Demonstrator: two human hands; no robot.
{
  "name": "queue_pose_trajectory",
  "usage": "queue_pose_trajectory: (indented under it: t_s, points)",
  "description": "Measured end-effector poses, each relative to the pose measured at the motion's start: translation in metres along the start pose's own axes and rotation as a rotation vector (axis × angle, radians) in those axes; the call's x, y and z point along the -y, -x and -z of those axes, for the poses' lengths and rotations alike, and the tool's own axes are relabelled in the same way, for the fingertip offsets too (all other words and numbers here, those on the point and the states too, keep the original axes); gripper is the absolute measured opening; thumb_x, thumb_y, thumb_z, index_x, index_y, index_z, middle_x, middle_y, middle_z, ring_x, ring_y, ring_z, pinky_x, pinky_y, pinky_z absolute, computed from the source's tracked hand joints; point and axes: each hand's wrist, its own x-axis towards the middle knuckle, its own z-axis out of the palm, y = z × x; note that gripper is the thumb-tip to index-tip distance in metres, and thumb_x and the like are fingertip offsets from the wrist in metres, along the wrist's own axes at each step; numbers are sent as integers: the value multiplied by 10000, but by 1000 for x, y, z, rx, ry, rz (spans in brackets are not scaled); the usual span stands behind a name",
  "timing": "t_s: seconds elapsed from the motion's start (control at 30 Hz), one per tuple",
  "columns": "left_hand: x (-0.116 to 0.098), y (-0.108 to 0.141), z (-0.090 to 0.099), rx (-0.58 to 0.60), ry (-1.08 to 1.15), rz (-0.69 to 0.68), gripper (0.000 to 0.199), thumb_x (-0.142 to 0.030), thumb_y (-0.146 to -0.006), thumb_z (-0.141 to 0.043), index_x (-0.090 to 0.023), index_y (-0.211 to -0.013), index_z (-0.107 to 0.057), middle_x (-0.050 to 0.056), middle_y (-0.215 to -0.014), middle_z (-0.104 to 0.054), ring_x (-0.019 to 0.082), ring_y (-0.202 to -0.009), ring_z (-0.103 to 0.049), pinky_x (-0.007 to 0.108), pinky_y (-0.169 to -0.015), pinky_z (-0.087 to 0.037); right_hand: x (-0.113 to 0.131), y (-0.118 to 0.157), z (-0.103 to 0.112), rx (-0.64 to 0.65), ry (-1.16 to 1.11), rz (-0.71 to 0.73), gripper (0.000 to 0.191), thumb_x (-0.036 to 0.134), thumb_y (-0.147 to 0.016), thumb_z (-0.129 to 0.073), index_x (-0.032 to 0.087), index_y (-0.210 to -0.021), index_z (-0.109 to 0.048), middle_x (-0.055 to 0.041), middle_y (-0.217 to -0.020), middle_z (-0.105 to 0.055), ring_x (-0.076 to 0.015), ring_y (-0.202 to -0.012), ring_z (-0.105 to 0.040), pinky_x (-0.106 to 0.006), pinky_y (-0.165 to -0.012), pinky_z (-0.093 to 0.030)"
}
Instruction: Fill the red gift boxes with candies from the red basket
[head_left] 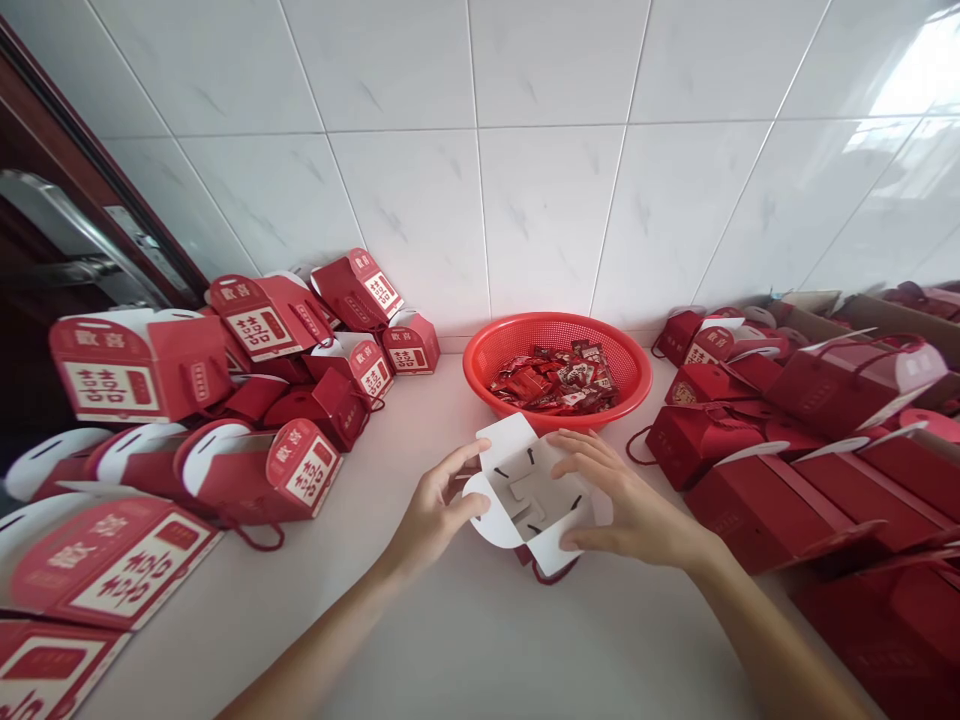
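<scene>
An opened paper gift box (529, 490) stands on the white counter in front of me, its white flaps folded outward. Its inside is white, with interlocked bottom tabs and dark cord ends showing, and no sweets in it. My left hand (442, 505) pinches the rounded left flap between thumb and fingers. On the other side, my right hand (619, 500) grips the right flaps, fingers at the far edge and thumb at the near one. A dark red cord handle (553, 574) hangs at the box's near side. Just behind the box is a red plastic basket (480, 375) holding small red wrapped packets (555, 378).
Red gift boxes (255, 480) with printed white panels are piled along the left side. More red boxes (757, 505) crowd the right, with brown cartons (892, 315) behind them. A tiled wall (405, 180) bounds the counter (375, 640); a door handle (82, 240) is at far left.
</scene>
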Motion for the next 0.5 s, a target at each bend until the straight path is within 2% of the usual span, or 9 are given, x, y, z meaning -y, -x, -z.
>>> queue_pose_trajectory:
  t_s: [0.2, 0.37, 0.43, 0.5]
  points:
    - [-10, 2, -2, -21, 23, 63, 703, -236, -595, -695, -148, -1286, -602, 95, -1111, -719, 263, -997, -646, 308, -745, -515, 0, 0, -3, -2, 26, -5, 416, 389, -775, -805, 245, -1099, -588, -135, -1533, -465, -313, -1467, -368, -551, -1183, -322]
    - [-13, 3, 1, -6, 24, 133, 716, -263, -585, -725, -140, -1280, -599, 107, -1113, -726, 287, -1040, -651, 354, -830, -516, -1, 0, -6, -62, 71, 33, 449, 372, -765, -816, 256, -1120, -567, -130, -1516, -483, -306, -1423, -433, -528, -1138, -389]
    - [-9, 3, 2, -5, -25, 126, 737, -306, -612, -732, -141, -1314, -579, 119, -1153, -714, 304, -1077, -649, 390, -879, -521, -3, 1, -7, -109, 120, 17, 469, 339, -749, -831, 257, -1123, -559, -128, -1491, -504, -311, -1389, -467, -521, -1104, -424]
    - [-3, 4, 2, -27, -132, 62, 759, -364, -652, -733, -160, -1360, -549, 131, -1254, -670, 314, -1136, -634, 430, -942, -517, -4, 1, -8, -157, 172, -11, 483, 323, -739, -840, 256, -1125, -557, -129, -1437, -545, -318, -1338, -507, -513, -1056, -462]
